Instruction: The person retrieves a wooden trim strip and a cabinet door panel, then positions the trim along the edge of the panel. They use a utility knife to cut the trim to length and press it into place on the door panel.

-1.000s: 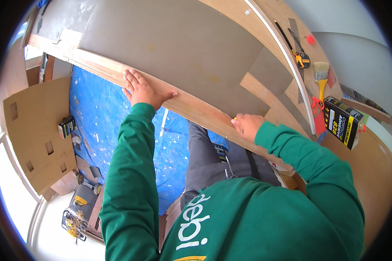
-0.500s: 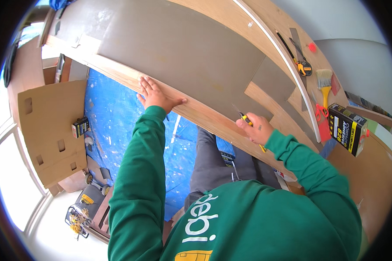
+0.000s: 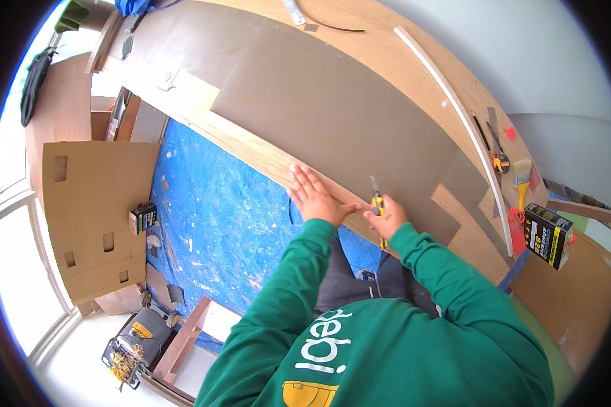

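Observation:
My left hand lies flat with fingers spread on a pale wood-grain strip along the near edge of the worktop. Its thumb points toward my right hand, which is closed around a yellow and black utility knife. The knife's blade points up and away from me, over the strip's edge, close to the left thumb. A large grey-brown sheet spreads beyond the strip. I cannot tell whether the blade touches anything.
At the right are a long white strip, a tape measure, a brush, red scissors and a black adhesive can. A paint-spotted blue sheet covers the floor. Cardboard stands at the left.
My left hand has slid right along the strip toward the knife. My right hand has come slightly left, still holding the knife, so the hands are closer together. The view has shifted too.

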`<move>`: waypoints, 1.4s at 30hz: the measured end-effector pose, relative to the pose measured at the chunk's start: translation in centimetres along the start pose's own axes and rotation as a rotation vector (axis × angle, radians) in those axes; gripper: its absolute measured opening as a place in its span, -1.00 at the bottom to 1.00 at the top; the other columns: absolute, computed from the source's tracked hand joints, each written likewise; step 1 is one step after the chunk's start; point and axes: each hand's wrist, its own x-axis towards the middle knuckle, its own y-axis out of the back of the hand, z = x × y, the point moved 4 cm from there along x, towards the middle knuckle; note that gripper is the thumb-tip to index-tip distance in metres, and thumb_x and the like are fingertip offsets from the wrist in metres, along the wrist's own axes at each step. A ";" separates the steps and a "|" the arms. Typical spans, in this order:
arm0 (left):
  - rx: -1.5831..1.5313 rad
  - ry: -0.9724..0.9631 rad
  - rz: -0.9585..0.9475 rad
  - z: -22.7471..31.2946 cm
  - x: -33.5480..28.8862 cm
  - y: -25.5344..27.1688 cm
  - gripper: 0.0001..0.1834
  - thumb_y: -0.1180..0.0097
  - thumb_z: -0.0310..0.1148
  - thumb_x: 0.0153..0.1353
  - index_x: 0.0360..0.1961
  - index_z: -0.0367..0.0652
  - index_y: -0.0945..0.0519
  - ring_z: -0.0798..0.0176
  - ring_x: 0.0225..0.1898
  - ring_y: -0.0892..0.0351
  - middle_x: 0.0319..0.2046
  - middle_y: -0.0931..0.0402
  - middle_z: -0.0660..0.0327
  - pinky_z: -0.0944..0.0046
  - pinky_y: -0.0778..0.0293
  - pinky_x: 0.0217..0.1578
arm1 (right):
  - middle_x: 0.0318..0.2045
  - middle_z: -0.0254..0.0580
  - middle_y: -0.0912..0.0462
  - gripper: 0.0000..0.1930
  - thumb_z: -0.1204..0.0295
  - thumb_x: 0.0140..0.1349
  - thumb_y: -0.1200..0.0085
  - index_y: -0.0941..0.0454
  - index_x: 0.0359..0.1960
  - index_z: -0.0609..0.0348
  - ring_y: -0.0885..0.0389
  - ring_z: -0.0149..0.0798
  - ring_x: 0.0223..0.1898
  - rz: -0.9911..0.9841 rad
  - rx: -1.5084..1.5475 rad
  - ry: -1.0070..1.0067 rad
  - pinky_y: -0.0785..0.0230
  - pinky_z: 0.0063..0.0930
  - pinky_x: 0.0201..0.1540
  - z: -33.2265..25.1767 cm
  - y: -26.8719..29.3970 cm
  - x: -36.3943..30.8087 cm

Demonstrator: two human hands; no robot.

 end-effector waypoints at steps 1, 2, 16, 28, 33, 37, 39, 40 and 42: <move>-0.016 -0.008 -0.011 0.0 0.0 0.1 0.75 -0.52 0.40 -0.40 0.49 -0.49 0.33 -0.19 0.58 0.49 0.54 0.44 -0.28 -0.21 0.36 0.49 | -0.49 -0.18 -0.61 -0.66 0.39 0.15 -0.37 -0.45 -0.21 0.27 -0.64 -0.34 -0.56 0.046 0.011 -0.008 -0.51 -0.39 -0.48 -0.5 -0.1 -0.1; -0.033 -0.015 -0.022 0.0 0.0 0.2 0.73 -0.51 0.39 -0.37 0.49 -0.49 0.33 -0.21 0.58 0.49 0.54 0.44 -0.28 -0.23 0.37 0.49 | -0.50 -0.17 -0.61 -0.67 0.41 0.14 -0.37 -0.46 -0.22 0.27 -0.64 -0.34 -0.56 0.070 -0.029 -0.044 -0.51 -0.38 -0.48 -0.8 -0.6 -0.2; 0.047 -0.016 0.173 -10.7 8.5 10.5 0.58 -0.36 0.51 -0.23 0.50 -0.45 0.13 -0.20 0.58 0.37 0.53 0.22 -0.24 -0.26 0.30 0.47 | -0.56 -0.10 -0.58 -0.67 0.35 0.05 -0.43 -0.49 -0.36 0.24 -0.61 -0.14 -0.49 0.206 -0.158 -0.155 -0.47 -0.25 -0.32 0.0 -1.5 0.2; 0.243 0.084 0.016 -8.2 10.7 10.6 0.73 -0.47 0.49 -0.41 0.52 -0.39 0.27 -0.11 0.59 0.45 0.56 0.33 -0.16 -0.20 0.32 0.50 | -0.40 0.03 -0.69 -0.67 0.28 0.10 -0.38 -0.52 -0.28 0.20 -0.65 0.16 -0.30 0.193 -0.336 -0.039 -0.48 -0.06 -0.19 -2.8 -0.8 -0.4; 0.236 0.110 0.030 -9.0 12.0 10.8 0.73 -0.48 0.49 -0.40 0.51 -0.42 0.28 -0.10 0.59 0.47 0.56 0.34 -0.16 -0.14 0.32 0.51 | -0.39 0.03 -0.68 -0.67 0.28 0.11 -0.37 -0.51 -0.27 0.20 -0.65 0.17 -0.31 0.174 -0.345 -0.040 -0.48 -0.05 -0.20 -2.2 -0.7 -0.2; 0.292 0.135 0.003 -8.4 12.2 10.7 0.74 -0.49 0.48 -0.41 0.51 -0.42 0.29 -0.09 0.59 0.47 0.55 0.34 -0.17 -0.12 0.32 0.51 | -0.39 0.03 -0.68 -0.67 0.26 0.11 -0.37 -0.51 -0.27 0.19 -0.64 0.17 -0.31 0.170 -0.344 -0.046 -0.47 -0.04 -0.21 -2.4 -0.7 -0.2; 0.292 0.148 -0.006 -8.1 12.0 10.8 0.75 -0.50 0.46 -0.42 0.51 -0.43 0.30 -0.08 0.59 0.47 0.55 0.34 -0.19 -0.12 0.32 0.51 | -0.40 0.02 -0.68 -0.67 0.27 0.11 -0.37 -0.50 -0.28 0.19 -0.64 0.16 -0.31 0.177 -0.350 -0.054 -0.47 -0.04 -0.21 -2.4 -0.7 -0.2; 0.285 0.147 0.002 -8.0 12.0 10.9 0.75 -0.51 0.45 -0.42 0.51 -0.44 0.30 -0.09 0.59 0.46 0.55 0.34 -0.19 -0.11 0.32 0.52 | -0.40 0.02 -0.68 -0.67 0.27 0.11 -0.37 -0.50 -0.28 0.19 -0.64 0.16 -0.31 0.181 -0.354 -0.059 -0.47 -0.04 -0.21 -2.3 -0.7 -0.1; 0.269 0.145 0.019 -7.9 12.0 10.9 0.75 -0.52 0.44 -0.42 0.50 -0.44 0.30 -0.09 0.59 0.45 0.55 0.35 -0.20 -0.10 0.31 0.52 | -0.40 0.02 -0.68 -0.67 0.27 0.11 -0.37 -0.50 -0.28 0.18 -0.65 0.16 -0.31 0.171 -0.358 -0.073 -0.48 -0.04 -0.21 -2.4 -0.7 0.0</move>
